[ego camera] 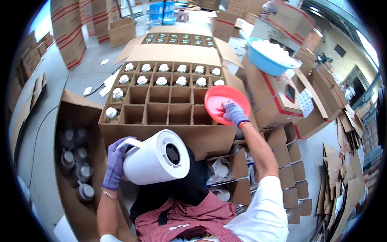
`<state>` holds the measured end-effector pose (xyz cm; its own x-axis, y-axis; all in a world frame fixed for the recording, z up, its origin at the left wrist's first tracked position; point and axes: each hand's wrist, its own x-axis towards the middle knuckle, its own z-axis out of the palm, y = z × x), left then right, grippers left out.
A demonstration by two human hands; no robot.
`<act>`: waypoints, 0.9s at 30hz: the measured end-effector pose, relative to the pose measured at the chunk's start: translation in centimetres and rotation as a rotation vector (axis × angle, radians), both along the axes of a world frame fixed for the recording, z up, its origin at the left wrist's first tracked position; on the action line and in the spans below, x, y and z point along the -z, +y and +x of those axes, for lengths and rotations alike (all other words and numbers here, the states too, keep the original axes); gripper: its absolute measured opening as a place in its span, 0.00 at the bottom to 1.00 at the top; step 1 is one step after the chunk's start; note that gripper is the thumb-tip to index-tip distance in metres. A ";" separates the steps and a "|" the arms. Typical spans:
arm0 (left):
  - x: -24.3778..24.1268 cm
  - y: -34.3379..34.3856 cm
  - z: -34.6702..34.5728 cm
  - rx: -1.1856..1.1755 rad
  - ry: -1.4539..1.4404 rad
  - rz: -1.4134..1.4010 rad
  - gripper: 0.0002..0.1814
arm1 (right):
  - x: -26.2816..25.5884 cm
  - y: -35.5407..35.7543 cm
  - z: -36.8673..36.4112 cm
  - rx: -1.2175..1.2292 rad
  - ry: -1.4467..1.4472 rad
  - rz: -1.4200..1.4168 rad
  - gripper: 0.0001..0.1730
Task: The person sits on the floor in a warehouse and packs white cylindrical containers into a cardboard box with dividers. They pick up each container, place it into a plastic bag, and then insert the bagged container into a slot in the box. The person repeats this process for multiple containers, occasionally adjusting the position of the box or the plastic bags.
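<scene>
My gloved left hand (116,165) grips a white vacuum jug body (142,161) by its handle. The jug lies tilted, its round base turned up to the right, with a dark opening in the base's centre. My gloved right hand (234,112) reaches into a shallow pink-red plastic basin (211,92); small red shapes show at its fingertips, but whether it holds anything is unclear. The basin sits on the right corner of a divided cardboard carton (169,133). Bottle-like pieces with whitish necks (161,81) stand in its back rows and left column; several front cells are empty.
At left, a deep carton (78,217) holds several round-topped items. A blue basin (257,62) heaped with white pieces and a phone (290,92) rest on a carton at right. Small boxes with plastic-wrapped white items (223,171) are beside my legs. Flattened cardboard (341,187) leans far right.
</scene>
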<state>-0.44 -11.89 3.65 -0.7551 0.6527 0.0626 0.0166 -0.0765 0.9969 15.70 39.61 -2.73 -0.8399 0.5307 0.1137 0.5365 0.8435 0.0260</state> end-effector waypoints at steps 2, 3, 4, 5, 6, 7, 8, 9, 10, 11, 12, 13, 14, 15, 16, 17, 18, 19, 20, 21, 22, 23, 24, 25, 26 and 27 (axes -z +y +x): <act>1.2 0.5 -0.5 0.044 -0.095 -0.043 0.18 | -0.6 -1.0 -0.2 -0.024 0.371 -0.082 0.13; 1.7 -0.2 -1.1 0.056 -0.176 -0.077 0.19 | -3.5 -4.3 -1.8 0.202 0.581 -0.874 0.11; 1.2 -0.2 -1.4 0.082 -0.160 -0.134 0.20 | -6.1 -7.5 -1.7 0.101 0.750 -1.416 0.11; 0.7 0.0 -1.7 0.128 -0.143 -0.190 0.21 | -8.7 -11.2 -1.9 0.068 0.736 -1.520 0.11; 0.8 0.2 -2.3 0.185 -0.132 -0.196 0.21 | -10.4 -14.8 -1.8 -0.036 0.756 -1.448 0.12; 1.2 0.7 -2.9 0.247 -0.118 -0.195 0.22 | -12.0 -18.0 -0.9 -0.248 0.752 -1.379 0.09; 1.6 1.3 -3.6 0.311 -0.102 -0.194 0.22 | -12.2 -19.8 -0.5 -0.670 0.727 -0.862 0.08; 1.9 1.5 -4.1 0.349 -0.045 -0.199 0.22 | -14.9 -21.7 0.3 -0.950 0.599 -0.539 0.11; 2.2 1.6 -4.5 0.390 0.012 -0.206 0.22 | -16.0 -22.9 0.1 -1.127 0.555 -0.264 0.14; 2.5 1.6 -4.8 0.425 0.069 -0.211 0.23 | -16.3 -23.9 0.1 -1.179 0.501 -0.035 0.16; 2.6 2.1 -5.0 0.460 -0.005 -0.182 0.22 | -16.9 -24.6 0.4 -1.213 0.463 0.174 0.15; 2.6 2.3 -5.2 0.486 -0.056 -0.172 0.21 | -17.5 -25.1 0.6 -1.243 0.422 0.382 0.15; 2.6 2.4 -5.3 0.510 -0.107 -0.163 0.20 | -18.1 -25.6 0.8 -1.302 0.359 0.482 0.14; 2.3 2.4 -5.3 0.530 -0.160 -0.155 0.20 | -18.7 -26.0 0.9 -1.363 0.297 0.579 0.13; 2.9 2.4 -6.0 0.555 -0.134 -0.171 0.18 | -18.8 -26.2 0.7 -1.430 0.275 0.655 0.12; 2.9 2.4 -6.4 0.583 -0.147 -0.191 0.18 | -19.0 -26.5 0.4 -1.500 0.257 0.735 0.12; 2.7 2.6 -6.8 0.618 -0.161 -0.211 0.18 | -18.8 -26.6 -0.2 -1.571 0.277 0.791 0.12; 2.5 2.8 -7.0 0.653 -0.175 -0.231 0.19 | -18.9 -27.0 -0.5 -1.603 0.269 0.800 0.11; 2.3 2.8 -6.9 0.634 -0.168 -0.234 0.18 | -18.9 -27.4 -0.8 -1.636 0.262 0.810 0.09; 1.6 2.9 -6.6 0.616 -0.160 -0.241 0.17 | -19.1 -27.8 -1.1 -1.668 0.257 0.822 0.08; 0.9 2.9 -6.2 0.597 -0.152 -0.248 0.17 | -19.8 -28.3 -1.0 -1.668 0.213 0.820 0.07; 0.6 2.7 -6.0 0.578 -0.144 -0.255 0.16 | -19.5 -28.4 -0.8 -1.609 0.172 0.637 0.07; 1.2 2.5 -6.5 0.616 -0.164 -0.325 0.16 | -19.2 -28.4 -0.8 -1.548 0.147 0.448 0.07; 1.0 2.4 -5.8 0.519 -0.144 -0.261 0.17 | -18.8 -28.4 -0.5 -1.473 0.138 0.263 0.08; 0.9 1.9 -4.3 0.421 -0.125 -0.197 0.17 | -17.2 -27.2 -0.1 -1.295 0.151 -0.043 0.09; 0.7 1.5 -2.6 0.321 -0.107 -0.131 0.17 | -15.9 -26.6 0.4 -1.101 0.158 -0.335 0.10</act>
